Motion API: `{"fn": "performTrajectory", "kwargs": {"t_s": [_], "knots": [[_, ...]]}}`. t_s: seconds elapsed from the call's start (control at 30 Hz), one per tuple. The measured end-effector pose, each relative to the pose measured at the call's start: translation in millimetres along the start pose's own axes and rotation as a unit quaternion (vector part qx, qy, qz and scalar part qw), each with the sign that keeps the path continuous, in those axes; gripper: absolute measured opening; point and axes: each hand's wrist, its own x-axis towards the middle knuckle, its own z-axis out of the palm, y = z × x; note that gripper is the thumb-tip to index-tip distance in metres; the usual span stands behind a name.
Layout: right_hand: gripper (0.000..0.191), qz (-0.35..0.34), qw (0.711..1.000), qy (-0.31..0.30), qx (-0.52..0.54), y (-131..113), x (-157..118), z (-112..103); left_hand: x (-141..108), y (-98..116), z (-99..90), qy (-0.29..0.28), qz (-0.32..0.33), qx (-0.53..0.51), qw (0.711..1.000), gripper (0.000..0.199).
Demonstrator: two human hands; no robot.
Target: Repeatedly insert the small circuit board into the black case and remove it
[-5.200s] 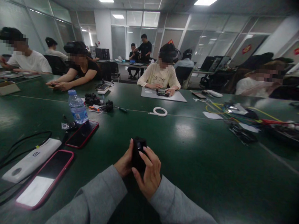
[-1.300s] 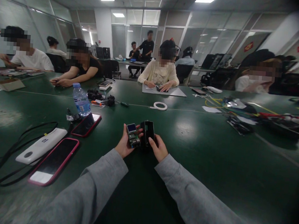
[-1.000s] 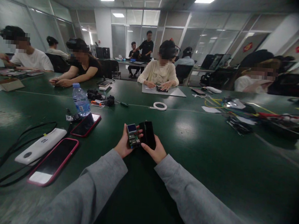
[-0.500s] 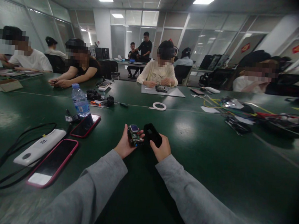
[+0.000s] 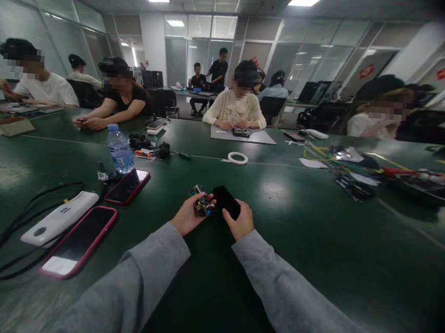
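Observation:
Just above the green table (image 5: 276, 263), my left hand (image 5: 186, 216) grips a small circuit board (image 5: 202, 203) with its thumb over one side. Green board and blue and yellow parts show between the fingers. Close to its right, my right hand (image 5: 242, 220) is closed around a black plastic case (image 5: 226, 201), thumb across its near face. The case lies tilted, its upper end near the board and the left fingertips. Whether the two touch, I cannot tell.
To the left lie two phones in red cases (image 5: 80, 242) (image 5: 128, 186), a white power bank (image 5: 59, 218) with black cables and a water bottle (image 5: 119, 149). Ahead are a white ring (image 5: 237, 158) and a screwdriver (image 5: 185, 156). Wires (image 5: 351, 171) clutter the right; people sit opposite.
The circuit board has turned in my left hand, so its small screen no longer faces me and the thumb now crosses it. The black case has rotated slightly; its opening is no longer visible.

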Motion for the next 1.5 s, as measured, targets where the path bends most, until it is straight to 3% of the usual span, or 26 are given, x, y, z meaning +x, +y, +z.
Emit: {"fn": "performTrajectory", "kwargs": {"t_s": [0.4,0.87,1.07,1.5], "knots": [[0.042,0.000,1.000,-0.006,-0.010,-1,-1,-1,-1,-1,-3.1,-0.016,0.010,0.038,0.999,0.025],[0.045,-0.007,1.000,-0.002,-0.009,0,0,0,-7,1,4.0,-0.041,-0.008,-0.005,0.999,0.024],[0.038,-0.013,1.000,-0.009,-0.008,-2,1,-2,-9,4,4.1,-0.050,-0.014,-0.038,0.998,0.025],[0.037,-0.002,1.000,-0.003,-0.002,-2,3,-5,-10,3,7.8,-0.050,-0.017,-0.028,0.998,0.032]]}}
